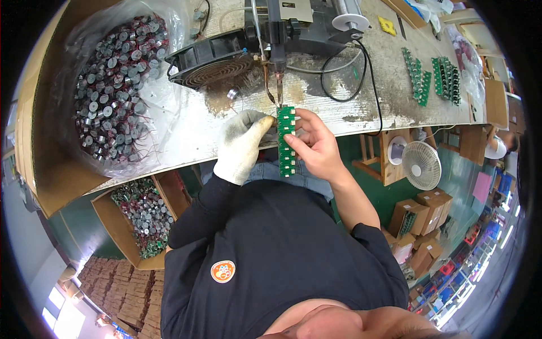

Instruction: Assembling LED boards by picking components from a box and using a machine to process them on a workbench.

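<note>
My right hand [317,148], bare, grips a long green circuit board strip [287,161] along its right edge, with the thumb lying across its face. The strip stands lengthwise in front of me, its far end just under a soldering iron tip [279,85]. A thin feed tube [266,72] runs down beside that tip. In a white glove, my left hand [240,148] pinches at the strip's left edge near the far end. What its fingertips hold is hidden. Beyond the glove, a small round metal part [232,94] with a thin wire lies on the bench.
A cardboard box [48,192] at left holds a plastic bag of small round metal parts [116,85] with red wires. A black blower [212,59] and a looped cable [370,73] flank the iron. More green strips [416,76] lie at right. Below stand an open box [121,237] and a floor fan [415,165].
</note>
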Available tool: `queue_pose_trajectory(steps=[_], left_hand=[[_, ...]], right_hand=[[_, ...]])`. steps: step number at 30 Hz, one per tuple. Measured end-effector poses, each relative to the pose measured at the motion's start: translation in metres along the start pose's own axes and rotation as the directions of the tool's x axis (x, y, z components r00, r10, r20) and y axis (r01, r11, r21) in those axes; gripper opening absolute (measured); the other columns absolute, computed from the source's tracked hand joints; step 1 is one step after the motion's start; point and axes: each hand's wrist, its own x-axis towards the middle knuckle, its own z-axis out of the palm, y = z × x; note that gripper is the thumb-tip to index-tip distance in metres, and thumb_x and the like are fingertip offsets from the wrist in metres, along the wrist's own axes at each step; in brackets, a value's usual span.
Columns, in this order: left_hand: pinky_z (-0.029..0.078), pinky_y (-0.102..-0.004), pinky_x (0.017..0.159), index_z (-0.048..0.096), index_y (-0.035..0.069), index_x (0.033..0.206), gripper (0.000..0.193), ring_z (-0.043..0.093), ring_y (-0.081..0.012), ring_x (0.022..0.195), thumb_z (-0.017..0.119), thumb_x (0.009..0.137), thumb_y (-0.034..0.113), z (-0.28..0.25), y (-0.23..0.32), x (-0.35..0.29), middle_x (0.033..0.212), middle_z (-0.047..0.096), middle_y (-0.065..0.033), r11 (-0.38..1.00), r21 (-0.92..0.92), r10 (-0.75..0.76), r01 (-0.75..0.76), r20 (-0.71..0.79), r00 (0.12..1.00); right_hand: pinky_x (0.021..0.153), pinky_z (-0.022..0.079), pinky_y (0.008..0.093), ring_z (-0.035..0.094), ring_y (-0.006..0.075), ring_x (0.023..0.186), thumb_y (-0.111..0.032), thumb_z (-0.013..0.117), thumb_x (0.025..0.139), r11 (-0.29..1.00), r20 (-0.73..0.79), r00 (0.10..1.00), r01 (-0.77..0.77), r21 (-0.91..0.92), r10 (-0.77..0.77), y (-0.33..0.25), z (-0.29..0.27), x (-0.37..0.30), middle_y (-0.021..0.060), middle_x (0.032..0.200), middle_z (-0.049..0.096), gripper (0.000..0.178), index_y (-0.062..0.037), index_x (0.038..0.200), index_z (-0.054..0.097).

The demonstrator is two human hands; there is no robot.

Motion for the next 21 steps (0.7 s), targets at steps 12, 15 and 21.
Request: queue_pose_trajectory(steps=[12,15,21], left_hand=[[0.052,-0.0262,0.064,0.061,-0.005,0.093,0.018,0.062,-0.0128,0.072,0.060,0.091,0.013,0.006,0.007,0.004,0.086,0.066,-0.0096,1.000,-0.027,-0.009,0.008,-0.039,0.999],[0.051,-0.0257,0.063,0.062,-0.005,0.092,0.019,0.062,-0.0121,0.072,0.061,0.091,0.014,0.007,0.006,0.005,0.084,0.065,-0.0090,0.999,-0.043,0.003,-0.005,-0.039,0.999],[0.048,-0.0252,0.062,0.064,-0.004,0.089,0.019,0.060,-0.0099,0.071,0.062,0.089,0.015,0.005,0.001,0.007,0.078,0.065,-0.0063,0.995,0.073,0.071,-0.067,-0.057,0.996]], right_hand=[[0.058,0.044,0.0198,0.058,0.0056,0.069,0.001,0.060,0.088,0.999,-0.054,0.998,0.013,0.034,-0.011,-0.008,0.004,0.004,0.0079,0.099,0.060,0.047,0.0007,0.130,0.040],[0.059,0.044,0.0196,0.059,0.0058,0.070,0.002,0.060,0.088,0.999,-0.060,0.998,0.016,0.040,-0.013,-0.009,0.003,0.004,0.0083,0.100,0.061,0.047,0.0007,0.130,0.040],[0.059,0.044,0.0197,0.059,0.0059,0.070,0.001,0.061,0.087,0.999,-0.063,0.998,0.024,0.031,-0.022,-0.010,0.002,0.004,0.0088,0.100,0.061,0.047,0.0006,0.129,0.041]])
